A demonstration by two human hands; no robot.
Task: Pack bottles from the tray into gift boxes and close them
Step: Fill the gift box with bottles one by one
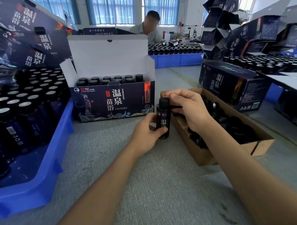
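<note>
**Head view: bottle (163,119) held upright in both hands, open gift box (113,101) at 11 o'clock from it.**

The left hand (145,132) grips the lower body of the bottle with its fingers curled round the label. The right hand (187,108) pinches the cap (164,101) from above with bent fingertips. The bottle's long axis is near vertical, its top leaning slightly toward 1 o'clock. The gift box stands just beyond with its lid flap raised and rows of caps showing; a free slot cannot be confirmed. The left hand is nearer the box and is judged the likelier carrier. The blue tray (41,186) lies at 9 o'clock and the brown carton (203,154) at 3 o'clock.
</note>
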